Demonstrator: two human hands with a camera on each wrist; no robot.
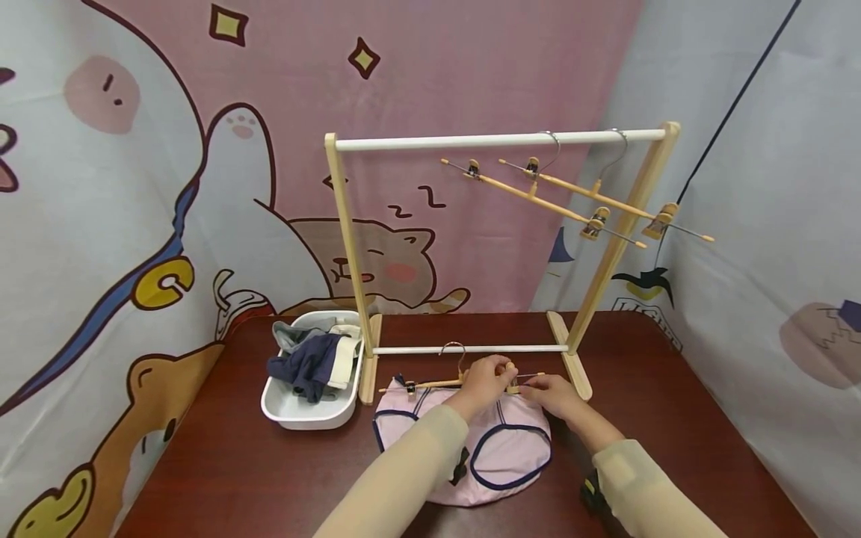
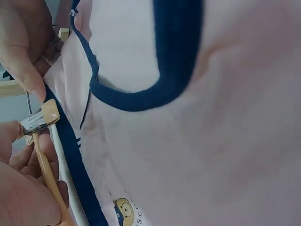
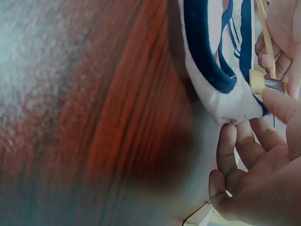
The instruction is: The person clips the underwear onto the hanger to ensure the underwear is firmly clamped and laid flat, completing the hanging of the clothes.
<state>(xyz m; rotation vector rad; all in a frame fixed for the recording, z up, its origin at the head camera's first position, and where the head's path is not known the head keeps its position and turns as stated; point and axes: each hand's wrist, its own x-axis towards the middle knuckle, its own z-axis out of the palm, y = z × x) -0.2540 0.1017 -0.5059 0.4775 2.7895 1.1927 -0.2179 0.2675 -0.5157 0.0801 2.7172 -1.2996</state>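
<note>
Pink underpants (image 1: 484,489) with navy trim lie spread on the table, waistband toward the rack. Along that waistband runs a wooden clip hanger (image 1: 437,384), its left clip (image 1: 411,388) on the fabric. My left hand (image 1: 483,382) pinches the hanger's right clip (image 2: 51,112), whose jaws sit at the navy waistband (image 2: 70,141). At the right corner of the underpants, my right hand (image 1: 554,394) holds the fabric, thumb on top near the clip and fingers beneath in the right wrist view. A small bear print (image 2: 124,211) shows below the waistband in the left wrist view.
Behind the hands stands a wooden rack (image 1: 346,217) with a white top rail (image 1: 471,141). Two clip hangers (image 1: 558,205) hang at its right end. To the left, a white basin (image 1: 303,420) holds crumpled dark and grey clothes (image 1: 312,365).
</note>
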